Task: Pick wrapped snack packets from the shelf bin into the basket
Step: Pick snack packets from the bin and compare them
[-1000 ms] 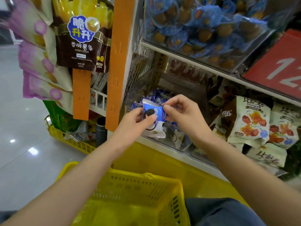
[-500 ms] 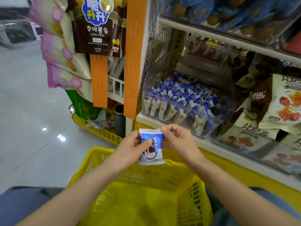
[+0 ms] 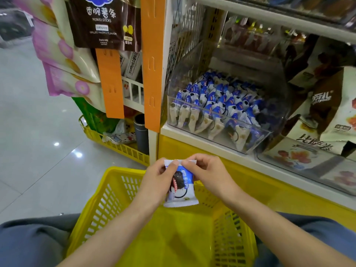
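A blue and white wrapped snack packet [image 3: 181, 186] with a dark cookie picture hangs upright over the far edge of the yellow basket [image 3: 107, 201]. My left hand [image 3: 157, 183] pinches its top left corner. My right hand [image 3: 207, 175] pinches the top right corner. The basket's inside shows bare yellow floor. Above and to the right, a clear plastic shelf bin [image 3: 265, 137] holds several matching blue and white packets [image 3: 217, 105].
An orange upright strip [image 3: 152, 64] borders the shelf's left side. Hanging snack bags [image 3: 104, 22] fill the upper left. Larger snack pouches [image 3: 331, 105] lie right of the bin. A second yellow basket [image 3: 115, 145] sits on the shiny floor at left.
Both hands carried the packet out of the shelf bin and down toward me, until it hangs over the basket. The camera view tilted downward with them.
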Demonstrator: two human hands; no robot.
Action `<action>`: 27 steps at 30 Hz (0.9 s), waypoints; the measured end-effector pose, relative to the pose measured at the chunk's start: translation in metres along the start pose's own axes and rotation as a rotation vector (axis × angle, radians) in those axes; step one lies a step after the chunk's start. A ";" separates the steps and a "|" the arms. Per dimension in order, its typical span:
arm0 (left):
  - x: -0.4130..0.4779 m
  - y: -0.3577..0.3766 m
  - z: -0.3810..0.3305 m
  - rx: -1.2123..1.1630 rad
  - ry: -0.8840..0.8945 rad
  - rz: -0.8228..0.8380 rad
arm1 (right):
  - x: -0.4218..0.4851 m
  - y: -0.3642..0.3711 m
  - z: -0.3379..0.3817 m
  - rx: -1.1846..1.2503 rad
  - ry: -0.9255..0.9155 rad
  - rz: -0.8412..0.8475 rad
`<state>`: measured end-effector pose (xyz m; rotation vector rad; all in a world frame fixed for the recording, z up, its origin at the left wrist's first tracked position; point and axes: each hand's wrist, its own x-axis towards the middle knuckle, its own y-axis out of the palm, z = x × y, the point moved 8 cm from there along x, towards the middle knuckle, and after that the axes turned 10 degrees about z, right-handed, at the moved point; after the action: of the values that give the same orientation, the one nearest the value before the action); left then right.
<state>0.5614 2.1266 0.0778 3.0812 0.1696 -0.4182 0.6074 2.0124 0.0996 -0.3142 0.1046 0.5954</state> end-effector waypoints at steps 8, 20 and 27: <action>-0.005 0.004 0.019 -0.199 -0.186 0.041 | -0.020 0.011 0.034 -0.819 -0.374 -0.077; -0.012 -0.036 0.004 -0.195 0.032 -0.117 | -0.008 0.006 -0.014 0.215 0.158 0.030; -0.012 -0.047 -0.006 0.034 0.136 -0.167 | -0.010 0.029 -0.023 -0.227 0.233 0.294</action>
<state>0.5457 2.1719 0.0859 3.1412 0.4305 -0.2168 0.5827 2.0220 0.0723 -0.5944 0.3129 0.8629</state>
